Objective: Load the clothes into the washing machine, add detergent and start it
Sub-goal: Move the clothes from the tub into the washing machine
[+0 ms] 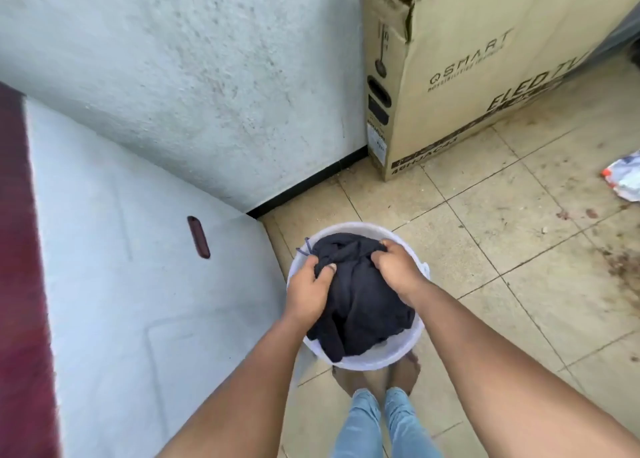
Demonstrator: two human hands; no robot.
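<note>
Clothes (360, 305): one bundle of dark navy fabric, heaped in a translucent white bucket (420, 333) and rising above its rim; a thin dark drawstring (307, 246) trails over the rim at the far left. Bucket: round, standing on the tiled floor (519, 250), just in front of the person's bare feet (377, 376). Left hand (308, 284): fingers curled into the fabric at the bundle's left side, thumb pressed on top. Right hand (396, 267): fingers closed round a fold at the bundle's upper right. Both forearms reach down from the near edge of the view. Legs in light blue jeans (381, 423) below the bucket. Washing machine (138, 302): white flat side panel with a dark red recessed handle (198, 237), dark red trim (20, 250) along the far left, standing just left of the bucket. Wall (190, 77): rough, pale, with black skirting. Cardboard box (467, 77): upright against the wall, printed "SMART". Crumpled white wrapper (625, 177) on the floor at the right edge.
</note>
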